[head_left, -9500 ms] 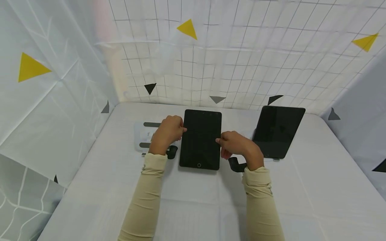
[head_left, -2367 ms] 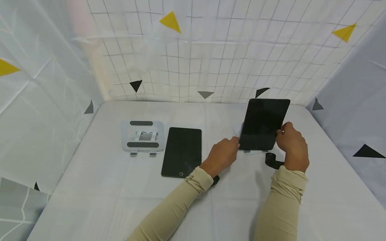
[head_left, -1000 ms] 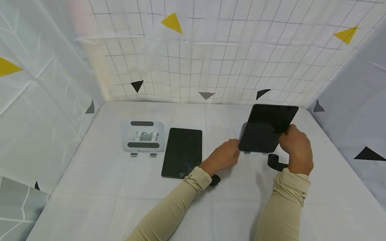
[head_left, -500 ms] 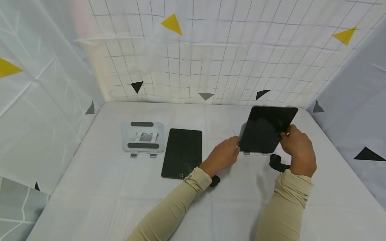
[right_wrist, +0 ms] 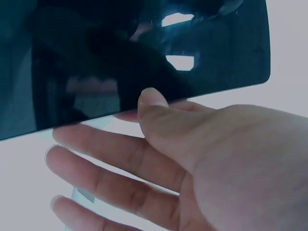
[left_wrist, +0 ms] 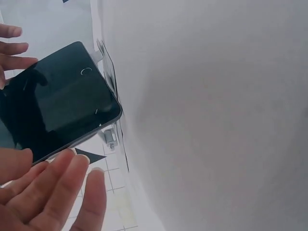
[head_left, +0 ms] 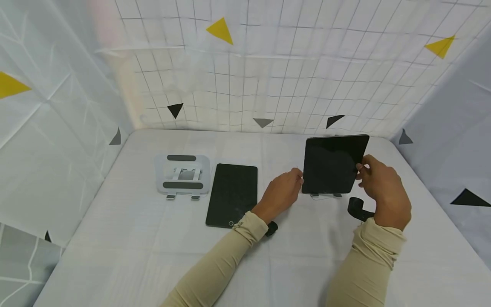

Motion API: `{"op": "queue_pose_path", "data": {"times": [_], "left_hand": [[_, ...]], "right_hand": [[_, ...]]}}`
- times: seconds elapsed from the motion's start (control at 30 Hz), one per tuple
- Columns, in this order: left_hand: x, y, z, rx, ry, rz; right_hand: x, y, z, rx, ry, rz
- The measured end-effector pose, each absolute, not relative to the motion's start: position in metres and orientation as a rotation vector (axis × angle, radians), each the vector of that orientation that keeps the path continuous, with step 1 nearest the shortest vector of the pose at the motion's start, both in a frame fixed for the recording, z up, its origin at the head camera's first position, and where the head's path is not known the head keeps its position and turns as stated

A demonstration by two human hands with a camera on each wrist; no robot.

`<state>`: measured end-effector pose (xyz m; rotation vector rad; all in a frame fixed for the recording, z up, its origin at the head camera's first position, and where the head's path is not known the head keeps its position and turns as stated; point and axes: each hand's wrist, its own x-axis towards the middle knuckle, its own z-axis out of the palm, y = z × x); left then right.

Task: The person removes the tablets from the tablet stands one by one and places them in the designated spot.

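A black tablet (head_left: 331,166) leans upright at the right, on a stand whose small padded lip (head_left: 337,195) shows beneath its lower edge. Most of that stand is hidden behind the screen. My left hand (head_left: 281,192) pinches the tablet's left edge near the bottom, its thumb (left_wrist: 17,161) in front in the left wrist view. On the opposite edge, my right hand (head_left: 387,192) grips with the thumb (right_wrist: 151,103) against the screen and a finger behind. Its other fingers (right_wrist: 115,178) spread out below the edge. The tablet's round home button (left_wrist: 86,71) shows in the left wrist view.
A second black tablet (head_left: 232,194) lies flat at mid-table, by my left forearm. Left of it lies a pale folded stand (head_left: 182,172) with two dark grey pads. The white-covered table (head_left: 134,238) meets a gridded white sheet (head_left: 245,89) at the back.
Over the last half second the tablet has turned in my hands, its upper edge swinging left. My right fingers have spread. Earlier, both hands held the other tablet, which now lies flat mid-table.
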<state>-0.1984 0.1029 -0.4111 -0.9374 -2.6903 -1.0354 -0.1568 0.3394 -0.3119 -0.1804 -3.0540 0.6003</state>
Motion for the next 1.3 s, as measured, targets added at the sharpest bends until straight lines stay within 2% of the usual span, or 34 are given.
{"op": "queue_pose_path", "data": {"times": [0.7, 1.07, 1.3], "left_hand": [[-0.203, 0.092, -0.410, -0.958, -2.545, -1.102], [-0.212, 0.059, -0.377, -0.931, -2.525, -1.184], [-0.213, 0.045, -0.360, -0.912, -2.499, -1.149]], "right_hand": [[-0.155, 0.337, -0.313, 0.002, -2.895, 0.563], [-0.160, 0.326, -0.309, 0.216, -2.725, 0.586], [-0.164, 0.314, -0.305, 0.245, -2.643, 0.598]]}}
